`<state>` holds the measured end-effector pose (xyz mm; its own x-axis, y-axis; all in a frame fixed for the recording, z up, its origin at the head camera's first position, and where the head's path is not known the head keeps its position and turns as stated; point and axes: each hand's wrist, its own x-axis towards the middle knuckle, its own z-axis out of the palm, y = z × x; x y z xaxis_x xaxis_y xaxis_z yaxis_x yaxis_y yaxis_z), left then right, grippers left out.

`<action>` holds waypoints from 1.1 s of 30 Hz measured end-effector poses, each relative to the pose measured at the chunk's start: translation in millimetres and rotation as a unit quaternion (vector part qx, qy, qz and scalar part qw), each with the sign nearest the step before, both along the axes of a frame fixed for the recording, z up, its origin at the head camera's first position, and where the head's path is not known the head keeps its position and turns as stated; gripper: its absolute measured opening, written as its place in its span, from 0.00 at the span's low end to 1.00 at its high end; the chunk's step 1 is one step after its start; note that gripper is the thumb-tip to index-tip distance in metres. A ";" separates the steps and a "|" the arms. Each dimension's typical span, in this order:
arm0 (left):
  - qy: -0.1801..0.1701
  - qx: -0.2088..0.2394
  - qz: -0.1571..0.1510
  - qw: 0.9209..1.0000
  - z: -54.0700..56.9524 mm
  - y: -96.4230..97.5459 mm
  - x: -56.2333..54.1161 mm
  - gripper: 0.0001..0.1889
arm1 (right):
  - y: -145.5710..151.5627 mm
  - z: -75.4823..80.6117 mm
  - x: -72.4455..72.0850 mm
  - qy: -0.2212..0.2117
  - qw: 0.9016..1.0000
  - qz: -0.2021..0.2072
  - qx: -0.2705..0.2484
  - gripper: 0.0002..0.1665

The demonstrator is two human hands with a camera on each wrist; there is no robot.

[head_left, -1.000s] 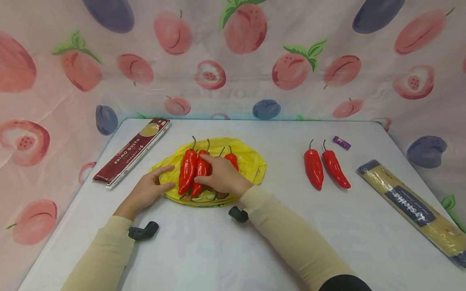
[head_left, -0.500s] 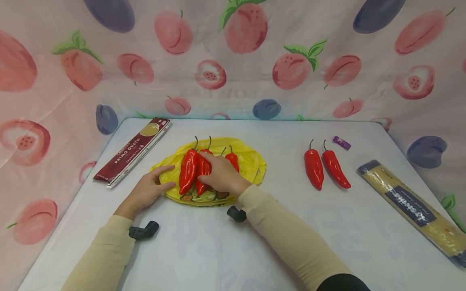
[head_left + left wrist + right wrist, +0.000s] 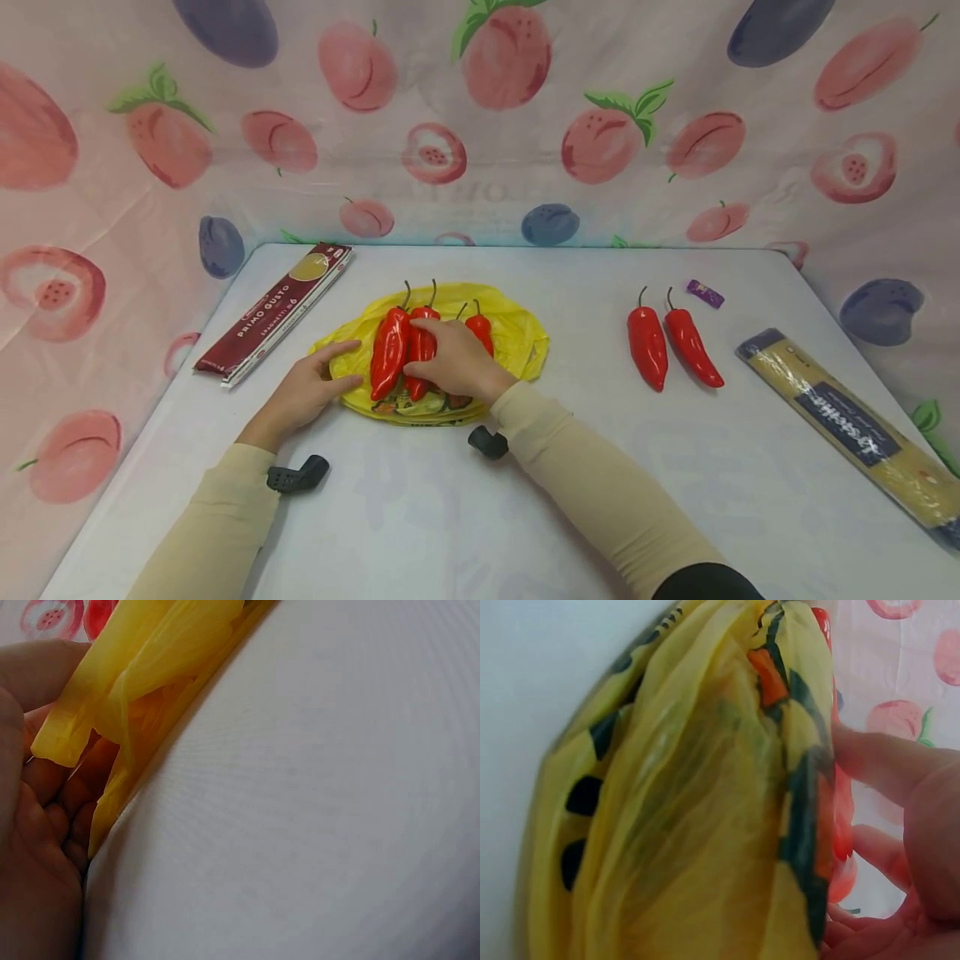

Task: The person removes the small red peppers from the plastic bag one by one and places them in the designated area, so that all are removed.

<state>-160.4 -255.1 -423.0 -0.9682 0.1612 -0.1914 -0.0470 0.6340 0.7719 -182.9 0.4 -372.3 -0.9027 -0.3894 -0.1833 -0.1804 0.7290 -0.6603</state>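
A crumpled yellow plastic bag (image 3: 521, 321) lies flat in the head view, with several red peppers on it. My left hand (image 3: 303, 396) holds the bag's left edge; in the left wrist view its thumb (image 3: 45, 667) lies over a fold and the fingers curl below. My right hand (image 3: 457, 358) reaches over the peppers and grips the second pepper from the left (image 3: 422, 346) between thumb and fingers. Left of that lies another pepper (image 3: 389, 354). A pepper at the right (image 3: 478, 327) is partly covered by my right hand, and only a stem shows of one more.
Two more red peppers (image 3: 647, 350) lie right of the bag, near a small purple packet (image 3: 705, 293). A maroon spaghetti pack (image 3: 270, 312) is at the back left. Another spaghetti pack (image 3: 847, 425) lies along the right side. Fruit-printed cloth (image 3: 480, 125) hangs behind the table.
The two left peppers on the bag have shifted slightly right and now stand more upright in view. My right hand moved a little with them; my left hand has stayed at the bag's edge.
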 end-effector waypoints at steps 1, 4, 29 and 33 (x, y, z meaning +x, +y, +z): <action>0.000 0.000 0.000 1.000 0.3 0.2 0.0 0.35 | -0.2 -0.2 0.3 -0.001 1.000 -0.004 -0.004 0.43; 0.002 0.001 0.000 1.000 1.3 1.0 0.2 0.35 | -0.6 -0.4 1.2 -0.004 1.000 -0.014 -0.016 0.42; 0.000 -0.006 0.001 1.000 -0.6 -0.7 -0.3 0.35 | 35.8 8.9 1.0 0.026 0.996 -0.006 -0.084 0.41; 0.000 -0.010 0.000 1.000 -1.0 -0.5 0.2 0.35 | 46.2 11.5 1.0 0.018 0.996 -0.014 -0.082 0.41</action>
<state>-160.2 -255.6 -424.0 -0.9680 0.1581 -0.1947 -0.0464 0.6500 0.7585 -181.9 46.6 -360.7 -0.9187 -0.3853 -0.0864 -0.1866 0.6165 -0.7649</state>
